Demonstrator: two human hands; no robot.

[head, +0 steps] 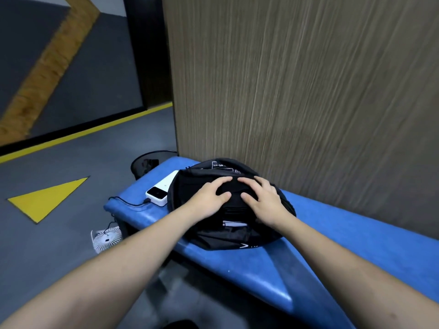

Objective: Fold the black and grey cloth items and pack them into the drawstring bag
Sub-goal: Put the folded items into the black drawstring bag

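- Head view: both your hands lie on a black cloth bundle point(234, 205) on the blue padded bench point(332, 236), close to its far edge where the wood-grain wall panel point(297, 79) rises.
- Your left hand point(211, 194) presses down with its fingers spread and fairly straight; it pinches nothing. Your right hand point(262, 198) does the same just beside it, fingertips nearly meeting at the top of the bundle.
- That flat, two-handed press looks meant to squeeze the folded cloth down so it stays compact.
- Dark fabric with white print point(224, 168) curves round the far side of the bundle, and more printed fabric shows at its near side. This is probably the drawstring bag, with the cloth lying on or in it; you cannot tell which from here.
- No grey item can be told apart from the black.
- A white power bank point(159, 194) with a black cable point(128, 203) sits towards the bench's left end, partly under the fabric.
- A mesh bin point(145, 166) and a small white fan point(107, 239) stand on the floor beyond that end.
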